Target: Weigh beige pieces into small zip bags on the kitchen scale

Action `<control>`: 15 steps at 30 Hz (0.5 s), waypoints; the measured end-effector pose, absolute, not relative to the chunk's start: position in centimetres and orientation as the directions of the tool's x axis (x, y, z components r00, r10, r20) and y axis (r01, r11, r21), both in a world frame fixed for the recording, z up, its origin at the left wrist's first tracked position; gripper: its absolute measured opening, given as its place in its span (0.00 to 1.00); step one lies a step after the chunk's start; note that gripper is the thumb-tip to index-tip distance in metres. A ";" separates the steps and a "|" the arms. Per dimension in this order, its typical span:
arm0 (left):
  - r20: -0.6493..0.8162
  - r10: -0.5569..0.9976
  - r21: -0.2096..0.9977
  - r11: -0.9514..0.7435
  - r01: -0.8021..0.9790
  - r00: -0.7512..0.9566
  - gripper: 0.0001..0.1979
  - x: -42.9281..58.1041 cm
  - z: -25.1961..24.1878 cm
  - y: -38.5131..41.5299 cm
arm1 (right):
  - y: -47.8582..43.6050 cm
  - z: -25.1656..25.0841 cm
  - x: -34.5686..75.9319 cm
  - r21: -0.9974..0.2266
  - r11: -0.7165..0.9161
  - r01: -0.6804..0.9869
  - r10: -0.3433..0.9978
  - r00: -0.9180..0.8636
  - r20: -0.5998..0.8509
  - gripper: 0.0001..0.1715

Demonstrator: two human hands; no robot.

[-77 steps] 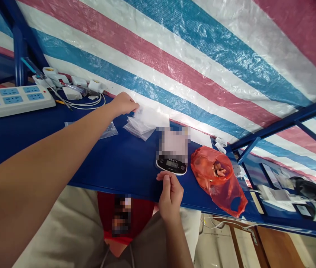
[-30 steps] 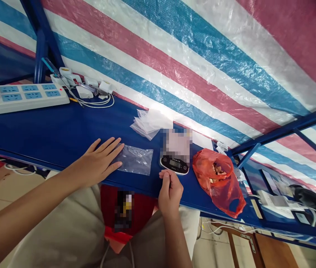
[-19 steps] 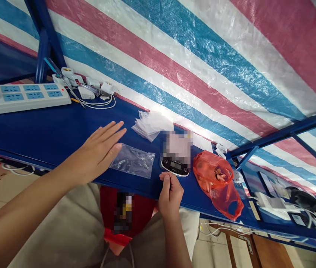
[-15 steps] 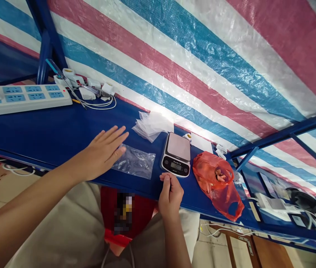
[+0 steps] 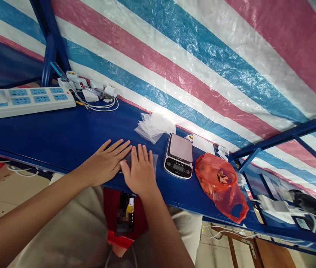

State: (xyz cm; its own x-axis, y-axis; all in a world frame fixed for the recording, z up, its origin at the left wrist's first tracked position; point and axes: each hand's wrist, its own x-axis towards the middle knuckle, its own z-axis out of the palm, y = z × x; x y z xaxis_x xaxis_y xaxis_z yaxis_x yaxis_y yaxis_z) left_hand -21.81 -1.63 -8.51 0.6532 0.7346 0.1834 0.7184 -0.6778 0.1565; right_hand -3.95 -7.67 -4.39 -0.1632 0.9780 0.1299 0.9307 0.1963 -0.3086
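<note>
Both hands lie flat side by side on the blue table. My left hand [image 5: 104, 163] has its fingers stretched out and rests at the left end of a clear plastic bag. My right hand [image 5: 140, 172], fingers spread, covers most of that bag [image 5: 155, 160]; only its right edge shows. Just right of my right hand stands a digital scale [image 5: 178, 152] with a bare plate. Behind the hands is a pile of flat clear bags [image 5: 153, 126]. A red plastic bag [image 5: 219, 182] with orange-pink pieces inside sits right of the scale.
A white power strip [image 5: 32, 100] lies at the back left, beside chargers and cables [image 5: 96, 93]. A striped sheet [image 5: 174, 67] hangs behind the blue table [image 5: 48, 137]. A phone [image 5: 126, 214] rests on red material between the legs. White devices sit at the far right.
My right hand has opened from a loosely closed shape near the scale and moved left onto the clear bag. My left hand stays spread beside it. The view has shifted slightly.
</note>
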 end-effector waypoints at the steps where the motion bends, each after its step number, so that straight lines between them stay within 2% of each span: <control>1: 0.177 0.743 0.159 -0.669 0.726 0.646 0.31 -21.8 -8.4 -1.6 | -7.4 -4.6 -3.3 -0.295 0.165 0.941 0.985 -0.140 0.104 0.44; 6: 0.164 0.760 0.194 -0.650 0.735 0.629 0.32 -21.6 -7.5 -1.7 | -7.7 -4.7 -1.4 -0.274 0.118 0.954 0.993 -0.108 0.053 0.43; 11: 0.300 0.720 0.202 -0.689 0.697 0.625 0.32 -20.4 -5.9 -3.3 | -7.8 -4.9 -1.5 -0.268 0.119 0.956 0.992 -0.103 0.074 0.42; 15: 0.253 0.687 0.215 -0.726 0.653 0.681 0.31 -19.8 -6.6 -4.2 | -7.7 -4.9 -1.4 -0.267 0.122 0.956 0.992 -0.109 0.062 0.39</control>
